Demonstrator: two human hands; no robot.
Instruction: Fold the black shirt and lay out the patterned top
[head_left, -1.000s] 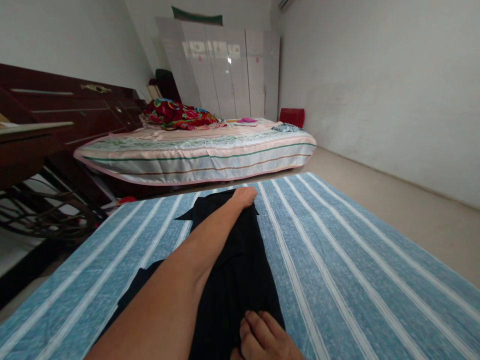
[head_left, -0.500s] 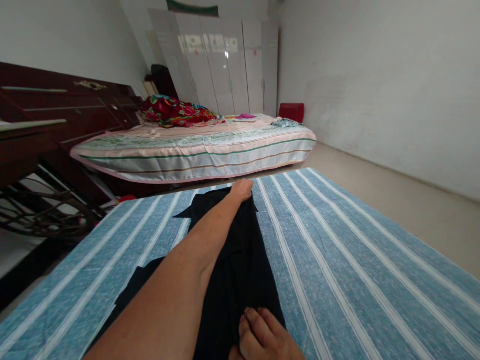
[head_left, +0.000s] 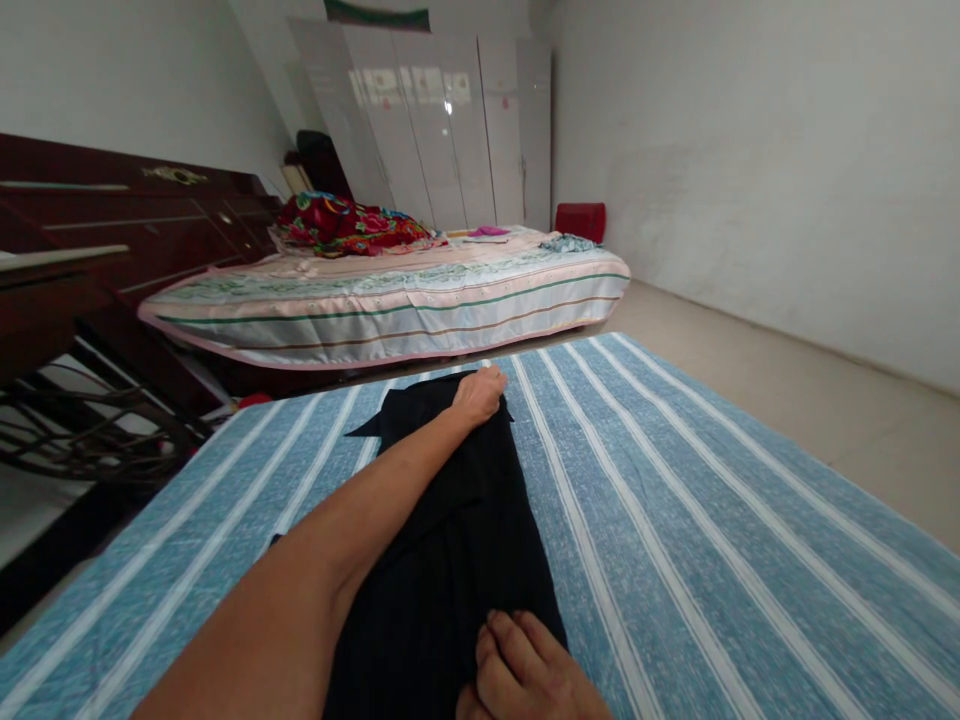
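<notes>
A black garment (head_left: 442, 540) lies lengthwise on the blue-and-white striped cloth (head_left: 645, 520), with pointed flaps sticking out at both sides of its far end. My left hand (head_left: 482, 393) reaches across it to the far right corner, fingers closed on the fabric there. My left forearm covers much of the garment's left side. Close to me, my right hand (head_left: 532, 670) has its fingers bent and pinched on the garment's right edge. Its thumb is partly hidden at the bottom of the view.
Beyond the striped surface stands a bed (head_left: 390, 310) with a red floral blanket (head_left: 352, 225). A dark wooden headboard (head_left: 112, 215) and a metal-framed stand (head_left: 82, 420) are at left. A wardrobe (head_left: 435, 130) and a red box (head_left: 581, 221) are behind.
My left forearm has swung left and lower, showing more of the black fabric beside it. The left hand has turned slightly at the far corner. My right hand has barely moved.
</notes>
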